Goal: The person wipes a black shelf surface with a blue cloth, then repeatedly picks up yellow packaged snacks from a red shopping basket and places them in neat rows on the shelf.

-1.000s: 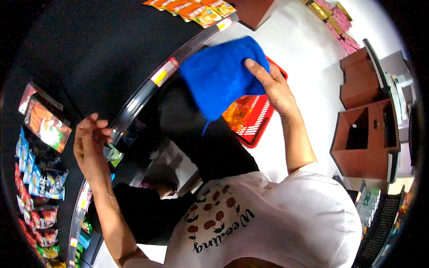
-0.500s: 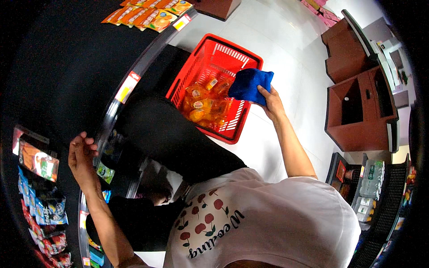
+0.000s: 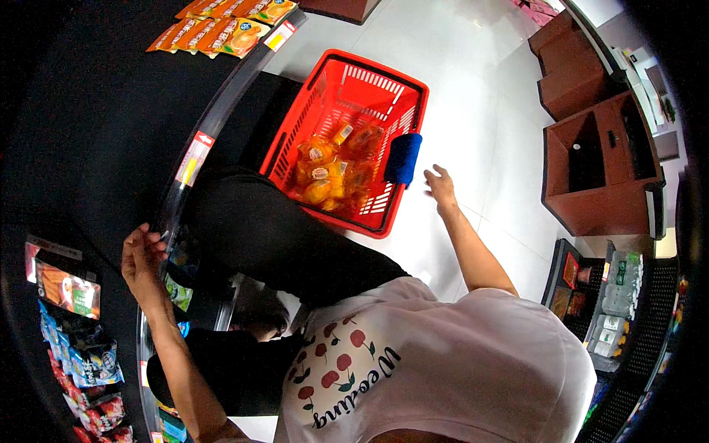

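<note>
A blue cloth (image 3: 403, 159) hangs folded over the right rim of the red shopping basket (image 3: 377, 71). Just to its right, my right hand (image 3: 442, 190) is apart from the cloth, open, with fingers loosely bent and nothing in them. Inside the basket lie several clear packages (image 3: 325, 173) with orange and yellow contents. At the left, my left hand (image 3: 144, 258) rests by the front edge of the black shelf (image 3: 140, 162). Its fingers are curled loosely with gaps between them, and I see nothing held.
Orange snack packets (image 3: 210, 33) lie at the shelf's far end. Blue and red bags (image 3: 88, 362) and a brown packet (image 3: 70, 288) sit at the near left. The basket stands on a pale tiled floor (image 3: 473, 81). Brown cabinets (image 3: 591, 162) and another stocked rack (image 3: 617, 295) line the right.
My right hand has let go of the blue cloth, which now drapes over the basket's rim, and has drawn back from it. The left hand stays by the shelf edge.
</note>
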Demonstrator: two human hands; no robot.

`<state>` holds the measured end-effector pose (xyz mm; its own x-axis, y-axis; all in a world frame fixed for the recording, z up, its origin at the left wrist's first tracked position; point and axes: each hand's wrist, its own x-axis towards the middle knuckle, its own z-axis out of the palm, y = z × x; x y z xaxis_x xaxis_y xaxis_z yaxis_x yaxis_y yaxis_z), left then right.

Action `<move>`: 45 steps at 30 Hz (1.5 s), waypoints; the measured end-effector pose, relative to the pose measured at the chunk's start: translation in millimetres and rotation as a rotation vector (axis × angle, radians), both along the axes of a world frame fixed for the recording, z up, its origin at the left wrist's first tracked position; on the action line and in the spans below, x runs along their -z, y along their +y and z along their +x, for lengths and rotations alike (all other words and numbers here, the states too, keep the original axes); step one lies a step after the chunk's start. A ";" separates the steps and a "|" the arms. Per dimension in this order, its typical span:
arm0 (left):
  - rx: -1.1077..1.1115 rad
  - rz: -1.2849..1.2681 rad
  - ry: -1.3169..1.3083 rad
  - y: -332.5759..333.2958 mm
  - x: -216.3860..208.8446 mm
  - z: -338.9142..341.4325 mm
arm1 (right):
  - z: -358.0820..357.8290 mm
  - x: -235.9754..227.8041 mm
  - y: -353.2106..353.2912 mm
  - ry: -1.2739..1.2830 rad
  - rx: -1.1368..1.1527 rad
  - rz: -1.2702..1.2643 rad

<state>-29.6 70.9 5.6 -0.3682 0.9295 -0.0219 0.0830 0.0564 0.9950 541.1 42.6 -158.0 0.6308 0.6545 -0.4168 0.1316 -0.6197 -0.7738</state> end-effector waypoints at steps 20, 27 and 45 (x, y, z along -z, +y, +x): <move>0.075 0.042 0.020 -3.6 -8.0 12.4 | -147.8 64.8 118.0 -0.869 -1.196 0.120; 0.084 0.026 -0.039 -5.5 -11.4 15.0 | -134.8 80.2 132.4 -0.841 -1.230 0.067; 0.287 0.233 0.251 -15.1 -50.2 69.2 | -230.6 -203.9 96.2 0.608 -0.916 0.544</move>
<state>39.6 55.8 55.8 -0.0620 0.9644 0.2570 0.3035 -0.2270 0.9254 310.5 138.8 45.9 -0.3553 0.9346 -0.0174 -0.1239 -0.0655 -0.9901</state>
